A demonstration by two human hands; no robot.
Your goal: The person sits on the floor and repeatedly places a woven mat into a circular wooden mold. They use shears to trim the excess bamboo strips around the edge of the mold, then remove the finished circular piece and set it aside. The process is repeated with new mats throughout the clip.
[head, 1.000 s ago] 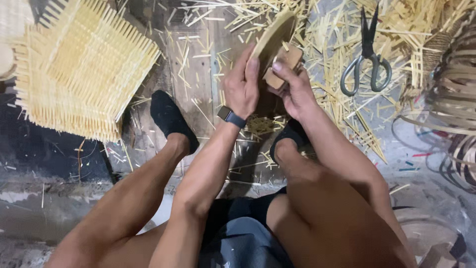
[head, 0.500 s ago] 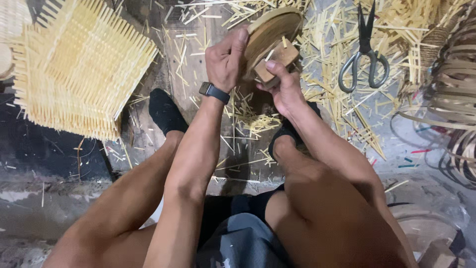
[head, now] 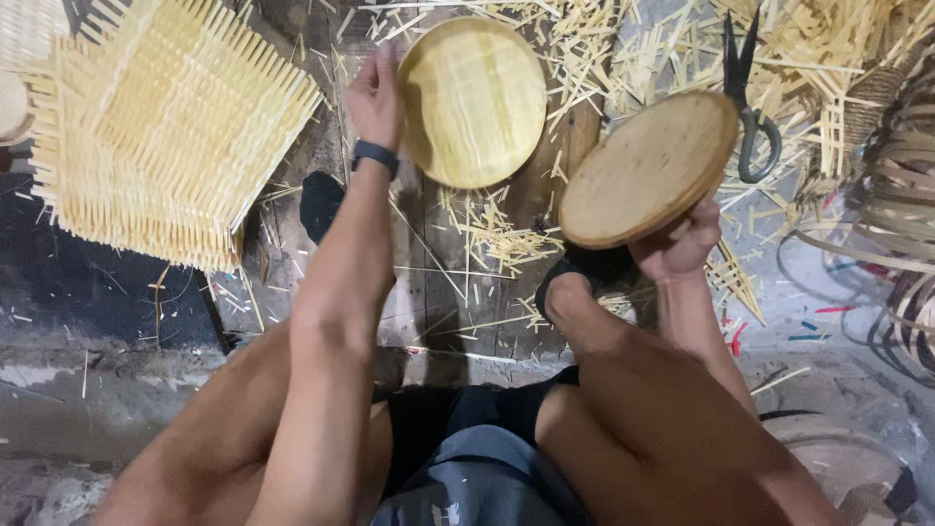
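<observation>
A round, shallow, pale woven bamboo dish is grasped at its left rim by the left hand, above the dark wooden floorboards. A round, flat, brown wooden disc is held tilted from below in the clenched grip of the right hand. Black-handled scissors lie just behind the disc among scattered bamboo slivers; a square woven bamboo mat lies to the left.

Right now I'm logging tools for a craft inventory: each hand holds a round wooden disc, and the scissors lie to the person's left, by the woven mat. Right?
No. The head view shows the scissors on the right, behind the right hand's disc; the mat is left. The left hand does hold the other disc.
</observation>
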